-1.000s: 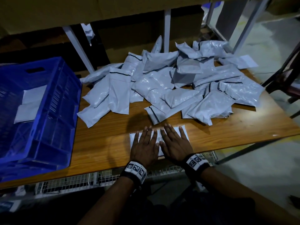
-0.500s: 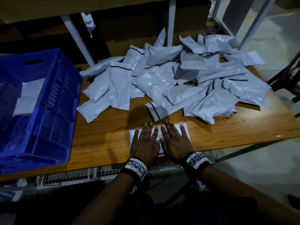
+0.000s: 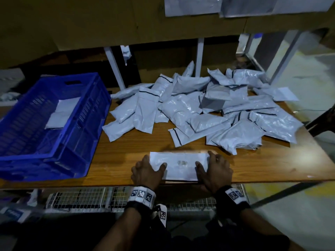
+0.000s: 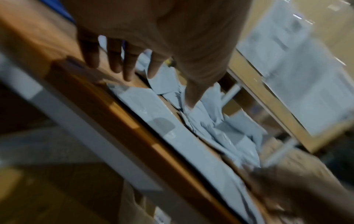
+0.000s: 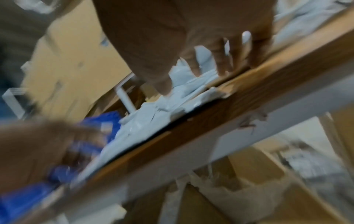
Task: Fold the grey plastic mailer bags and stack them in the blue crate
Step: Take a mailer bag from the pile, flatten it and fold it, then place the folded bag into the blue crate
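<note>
A folded grey mailer bag (image 3: pixel 178 165) lies flat at the front edge of the wooden table (image 3: pixel 123 160). My left hand (image 3: pixel 147 169) rests on its left end and my right hand (image 3: pixel 214 168) on its right end, each with a thumb on top. In the blurred wrist views the left hand's fingers (image 4: pixel 113 60) and the right hand's fingers (image 5: pixel 220 60) look fairly straight, with their tips down at the table. A heap of unfolded grey bags (image 3: pixel 199 113) covers the table's back. The blue crate (image 3: pixel 54 154) stands at the left with folded bags (image 3: pixel 61 113) inside.
Cardboard boxes wall off the space above the table's back. White metal posts (image 3: pixel 114 67) rise behind the heap. A wire mesh rack (image 3: pixel 81 196) runs below the front edge. A dark chair frame (image 3: pixel 322 120) stands right of the table. A white sheet (image 3: pixel 284 94) lies at the back right.
Both hands have slid apart from the middle of the folded bag to its two ends, uncovering its centre. The head view has tilted upward.
</note>
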{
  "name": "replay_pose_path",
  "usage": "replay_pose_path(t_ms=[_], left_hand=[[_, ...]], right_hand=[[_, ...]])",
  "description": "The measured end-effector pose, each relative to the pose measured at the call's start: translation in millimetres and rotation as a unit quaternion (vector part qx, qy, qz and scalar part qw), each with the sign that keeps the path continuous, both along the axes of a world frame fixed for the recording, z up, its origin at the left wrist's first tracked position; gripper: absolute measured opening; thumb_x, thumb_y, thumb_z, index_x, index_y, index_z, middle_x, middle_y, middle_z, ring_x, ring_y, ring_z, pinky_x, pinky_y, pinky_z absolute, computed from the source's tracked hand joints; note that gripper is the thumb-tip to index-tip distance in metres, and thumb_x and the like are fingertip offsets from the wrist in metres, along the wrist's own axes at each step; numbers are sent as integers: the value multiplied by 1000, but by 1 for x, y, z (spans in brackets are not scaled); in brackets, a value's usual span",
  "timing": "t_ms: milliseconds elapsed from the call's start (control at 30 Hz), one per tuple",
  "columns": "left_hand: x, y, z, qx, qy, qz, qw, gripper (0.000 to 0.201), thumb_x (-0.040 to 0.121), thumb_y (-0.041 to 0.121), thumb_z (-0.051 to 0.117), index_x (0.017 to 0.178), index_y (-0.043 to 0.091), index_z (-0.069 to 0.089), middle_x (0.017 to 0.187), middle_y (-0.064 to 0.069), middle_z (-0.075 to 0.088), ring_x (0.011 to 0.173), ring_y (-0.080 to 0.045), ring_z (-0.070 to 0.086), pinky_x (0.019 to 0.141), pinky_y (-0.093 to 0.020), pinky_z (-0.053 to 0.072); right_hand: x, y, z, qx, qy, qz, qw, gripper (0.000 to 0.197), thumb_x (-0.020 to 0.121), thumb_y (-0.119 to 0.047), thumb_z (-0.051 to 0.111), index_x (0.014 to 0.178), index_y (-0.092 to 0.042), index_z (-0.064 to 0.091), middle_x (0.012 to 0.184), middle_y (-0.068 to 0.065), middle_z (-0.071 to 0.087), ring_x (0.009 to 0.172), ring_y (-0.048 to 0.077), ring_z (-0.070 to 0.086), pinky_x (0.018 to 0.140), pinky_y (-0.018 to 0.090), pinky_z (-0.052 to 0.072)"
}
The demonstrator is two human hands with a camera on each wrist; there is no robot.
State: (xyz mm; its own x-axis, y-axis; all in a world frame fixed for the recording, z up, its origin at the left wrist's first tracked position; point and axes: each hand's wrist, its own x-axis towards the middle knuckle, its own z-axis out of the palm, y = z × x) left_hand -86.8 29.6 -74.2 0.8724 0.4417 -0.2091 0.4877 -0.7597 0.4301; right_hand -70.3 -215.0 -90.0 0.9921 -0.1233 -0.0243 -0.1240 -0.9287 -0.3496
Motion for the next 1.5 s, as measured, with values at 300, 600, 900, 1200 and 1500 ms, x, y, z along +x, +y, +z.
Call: replay_pose_path(t_ms=[300, 600, 900, 1200, 1500], left_hand=[[7, 21, -1, -234, -69, 139, 960, 65, 77, 24, 90, 131, 3, 60, 128, -15, 67, 112, -29, 64, 94, -41, 53], [-62, 92, 106, -371, -276, 162, 872, 18, 84, 7, 81, 101, 11, 76, 99, -4, 79, 95, -28, 75, 83, -43, 60], [-102, 273, 182, -343, -371, 145, 851, 37, 78, 15, 84, 113, 9, 72, 72, 6, 75, 71, -10, 73, 67, -28, 58], [-74, 457, 205, -397, -375, 181, 818, 44, 85, 18, 82, 124, 13, 63, 81, -7, 68, 70, -18, 65, 79, -50, 58], [74, 549, 224, -341, -297, 122, 884, 25, 88, 4, 75, 110, 10, 64, 85, -19, 68, 66, -23, 58, 61, -32, 48]], right_hand=[[23, -16, -4, 349, 76, -66, 932, 65, 79, -29, 82, 136, -23, 53, 113, 4, 71, 105, 30, 68, 90, 42, 54], [29, 43, 59, 644, 225, 8, 731, 43, 81, -12, 83, 122, -9, 69, 105, 11, 78, 90, 24, 74, 67, 33, 56], [19, 223, 165, 665, 208, 123, 706, 27, 93, -19, 73, 115, -5, 67, 104, 8, 76, 95, 37, 75, 73, 39, 62], [32, 409, 205, 646, 127, 108, 745, 15, 96, -9, 69, 111, -6, 72, 103, 11, 79, 89, 24, 76, 63, 31, 61], [162, 511, 212, 629, 56, 41, 774, 16, 96, -1, 67, 111, 4, 64, 113, 19, 65, 92, 31, 68, 64, 36, 64]])
